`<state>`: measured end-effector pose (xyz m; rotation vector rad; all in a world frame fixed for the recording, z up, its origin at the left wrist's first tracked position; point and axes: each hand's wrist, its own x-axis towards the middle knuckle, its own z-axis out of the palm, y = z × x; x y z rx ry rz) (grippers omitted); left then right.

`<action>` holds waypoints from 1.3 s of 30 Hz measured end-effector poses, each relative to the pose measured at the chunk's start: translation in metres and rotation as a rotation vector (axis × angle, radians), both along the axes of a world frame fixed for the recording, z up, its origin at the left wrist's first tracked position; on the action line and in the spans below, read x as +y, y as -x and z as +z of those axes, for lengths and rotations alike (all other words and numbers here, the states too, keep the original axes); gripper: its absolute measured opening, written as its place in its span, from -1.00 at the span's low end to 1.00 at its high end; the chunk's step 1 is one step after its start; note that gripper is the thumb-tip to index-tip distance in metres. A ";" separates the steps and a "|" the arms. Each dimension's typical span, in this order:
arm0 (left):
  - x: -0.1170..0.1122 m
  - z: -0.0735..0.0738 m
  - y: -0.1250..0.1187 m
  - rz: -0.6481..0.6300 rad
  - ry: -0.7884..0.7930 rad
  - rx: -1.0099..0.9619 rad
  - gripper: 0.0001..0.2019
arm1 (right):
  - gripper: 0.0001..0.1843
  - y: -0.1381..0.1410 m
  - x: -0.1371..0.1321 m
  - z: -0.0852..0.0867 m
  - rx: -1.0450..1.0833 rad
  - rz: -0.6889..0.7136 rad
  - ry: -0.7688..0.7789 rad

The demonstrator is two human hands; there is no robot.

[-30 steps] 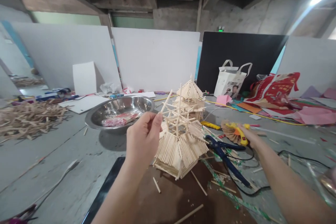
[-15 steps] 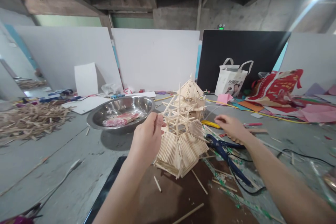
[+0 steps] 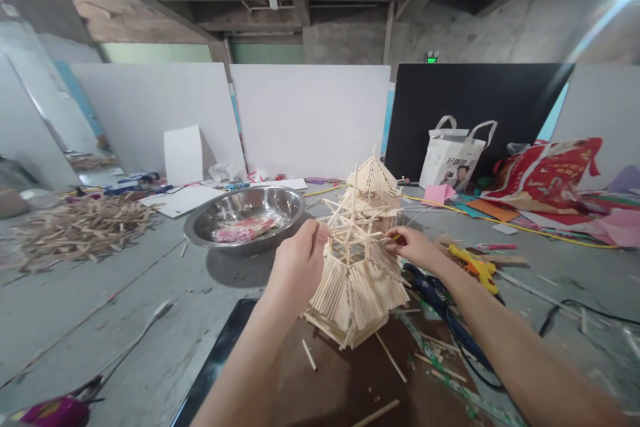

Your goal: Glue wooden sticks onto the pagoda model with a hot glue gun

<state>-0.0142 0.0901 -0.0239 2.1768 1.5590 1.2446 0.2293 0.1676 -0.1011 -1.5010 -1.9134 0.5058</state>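
Observation:
A model tower of thin wooden sticks stands on a dark brown board in front of me. My left hand pinches a stick at the left side of the tower's open upper frame. On the frame's right side, my right hand has its fingertips closed on a stick end. A second, finished stick roof rises just behind the tower.
A steel bowl with pink packets sits back left. A heap of wood sticks lies far left. A yellow glue gun, blue-handled cutters, cables, a white tote bag and coloured paper crowd the right.
My right hand let go of the yellow glue gun and came left to the tower's frame. My left hand brought its stick down onto the frame. The camera shifted slightly.

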 end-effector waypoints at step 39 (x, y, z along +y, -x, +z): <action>-0.012 0.020 0.008 0.078 -0.049 0.291 -0.68 | -0.81 0.046 -0.051 0.101 -0.221 0.075 -0.488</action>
